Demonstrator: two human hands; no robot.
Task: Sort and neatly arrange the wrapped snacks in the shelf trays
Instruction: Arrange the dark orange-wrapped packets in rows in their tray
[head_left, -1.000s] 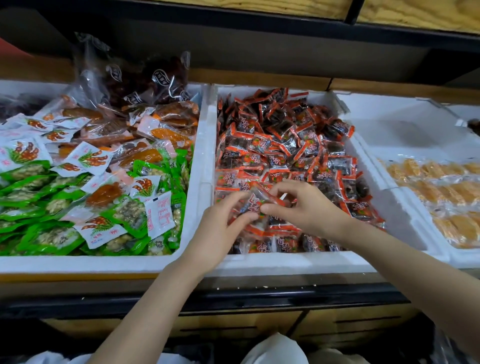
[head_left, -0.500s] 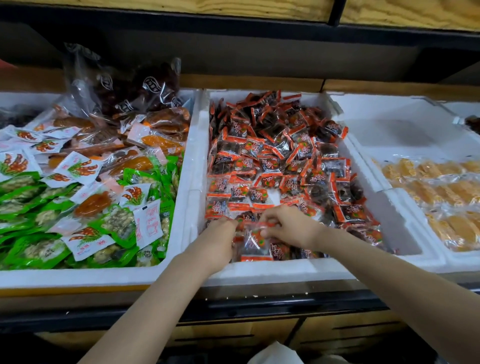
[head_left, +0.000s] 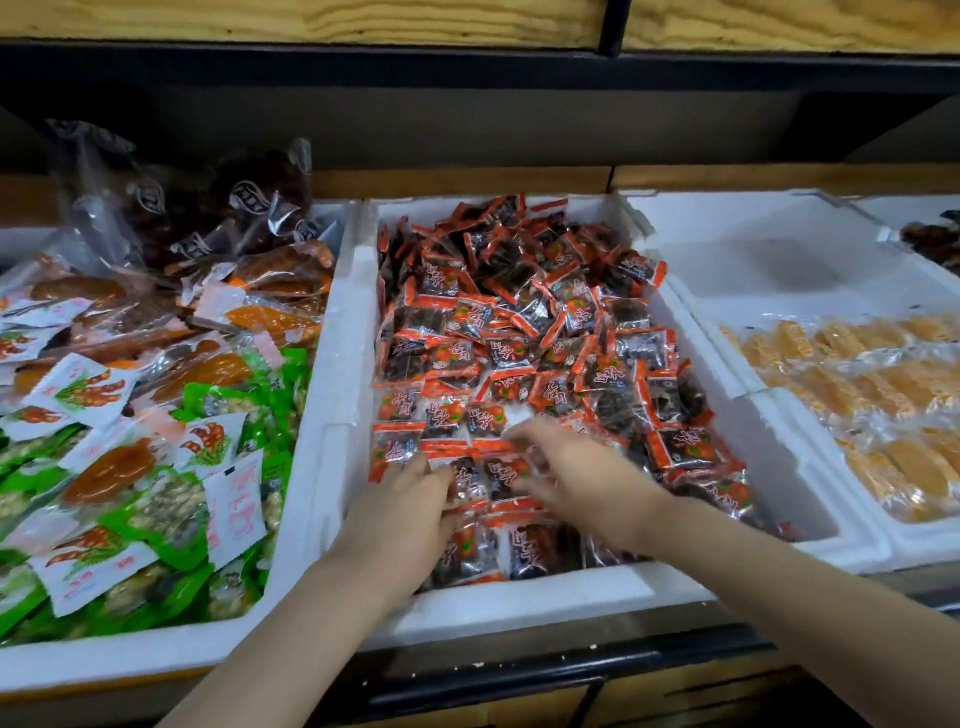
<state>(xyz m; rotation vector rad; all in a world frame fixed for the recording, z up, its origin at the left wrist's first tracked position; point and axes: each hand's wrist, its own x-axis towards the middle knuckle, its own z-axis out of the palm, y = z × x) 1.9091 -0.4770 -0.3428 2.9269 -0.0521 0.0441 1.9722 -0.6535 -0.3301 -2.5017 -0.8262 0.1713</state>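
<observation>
Half a second on, the single packet both hands were pinching above the near rim is no longer held up between them. Both hands now sit a little farther in, low over the near rows of red-and-black wrapped snacks (head_left: 519, 312) in the middle tray (head_left: 519, 597).

The snacks fill that white foam tray from its far wall to its near rim, loosely heaped at the far end and laid in flatter rows at the near left. A strip of bare tray floor (head_left: 789, 483) lies open along the near right, between the packets and the right wall. The left wall stands just beside the left hand (head_left: 410, 506).

The left hand lies knuckles-up on the near-left packets, its fingers bent down onto them. Whether it grasps one cannot be told, as the fingertips are hidden.

The right hand (head_left: 576, 478), blurred, is released. Its fingers (head_left: 530, 441) are loosely spread and touch the tops of the packets just right of the left hand, holding nothing.

On the left, a second tray (head_left: 156, 654) holds mixed green-and-white packets (head_left: 156, 519). On the right, a third tray (head_left: 779, 244) holds yellow wrapped snacks (head_left: 883, 389) in its near half.
</observation>
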